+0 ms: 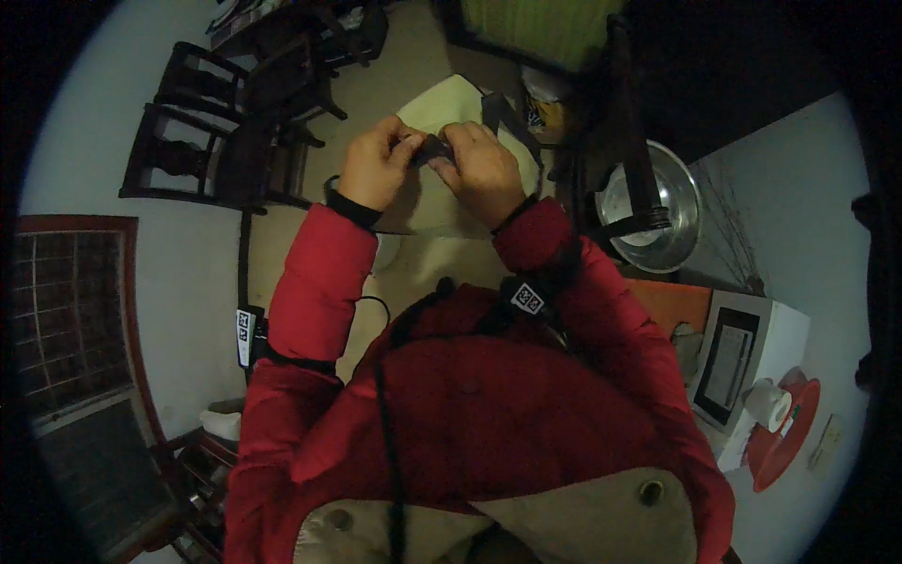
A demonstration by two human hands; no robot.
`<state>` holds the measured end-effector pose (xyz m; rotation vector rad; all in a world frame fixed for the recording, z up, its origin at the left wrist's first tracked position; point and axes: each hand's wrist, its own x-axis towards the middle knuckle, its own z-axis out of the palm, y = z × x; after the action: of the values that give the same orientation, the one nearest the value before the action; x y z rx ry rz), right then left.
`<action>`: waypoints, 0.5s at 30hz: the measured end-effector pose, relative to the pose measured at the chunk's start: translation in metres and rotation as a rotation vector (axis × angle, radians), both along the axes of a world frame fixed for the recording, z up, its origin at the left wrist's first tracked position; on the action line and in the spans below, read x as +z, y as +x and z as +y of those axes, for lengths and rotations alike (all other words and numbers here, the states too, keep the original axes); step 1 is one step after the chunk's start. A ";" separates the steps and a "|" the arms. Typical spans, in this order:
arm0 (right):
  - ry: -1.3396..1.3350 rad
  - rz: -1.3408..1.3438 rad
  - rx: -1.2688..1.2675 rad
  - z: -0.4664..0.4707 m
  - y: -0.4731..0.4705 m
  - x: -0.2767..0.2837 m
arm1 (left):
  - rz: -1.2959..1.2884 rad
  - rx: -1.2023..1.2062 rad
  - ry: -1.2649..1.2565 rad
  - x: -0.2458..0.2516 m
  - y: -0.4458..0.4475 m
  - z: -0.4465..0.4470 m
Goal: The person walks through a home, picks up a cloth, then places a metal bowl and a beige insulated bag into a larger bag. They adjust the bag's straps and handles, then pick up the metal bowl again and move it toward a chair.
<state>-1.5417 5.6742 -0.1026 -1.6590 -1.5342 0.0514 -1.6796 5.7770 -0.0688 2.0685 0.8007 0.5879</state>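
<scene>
My left hand (373, 162) and my right hand (483, 166) are raised close together in front of me. Both pinch a small dark piece (433, 149) between thumbs and fingers; it looks like cloth, perhaps the edge or strap of a larger item. Just beyond the hands, a pale yellow-green fabric item (447, 106) with a dark band (504, 113) spreads out, partly hidden by my fingers. Whether the small dark piece joins the pale item cannot be told.
Dark wooden chairs (180, 155) stand at the left wall. A large metal basin (687, 211) sits on the right, behind a dark wooden post (634, 141). Farther down are a white microwave oven (733, 359), a paper roll (771, 405) and a red plastic lid or tray (789, 444).
</scene>
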 end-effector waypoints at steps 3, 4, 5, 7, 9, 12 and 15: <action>-0.147 0.006 0.015 0.008 -0.003 -0.004 | 0.065 0.023 -0.013 -0.006 -0.004 0.003; -0.113 0.007 0.025 0.009 -0.004 -0.004 | 0.043 0.050 0.002 -0.011 -0.007 0.006; -0.119 0.013 0.013 0.010 -0.005 -0.004 | 0.019 0.080 0.017 -0.018 -0.009 0.008; -0.068 0.036 -0.004 0.008 -0.005 0.000 | 0.020 0.166 0.055 -0.035 -0.016 0.016; 0.062 0.055 0.005 0.003 0.000 0.006 | 0.070 0.274 0.098 -0.054 -0.028 0.026; 0.121 0.063 0.013 -0.016 0.023 0.025 | 0.135 0.429 0.023 -0.079 -0.054 0.045; 0.109 0.240 -0.048 -0.041 0.048 0.049 | 0.203 0.554 0.115 -0.099 -0.076 0.060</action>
<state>-1.4935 5.6333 -0.0535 -1.5421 -1.2936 0.1341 -1.7552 5.8372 -0.1676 2.0276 1.5130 0.7381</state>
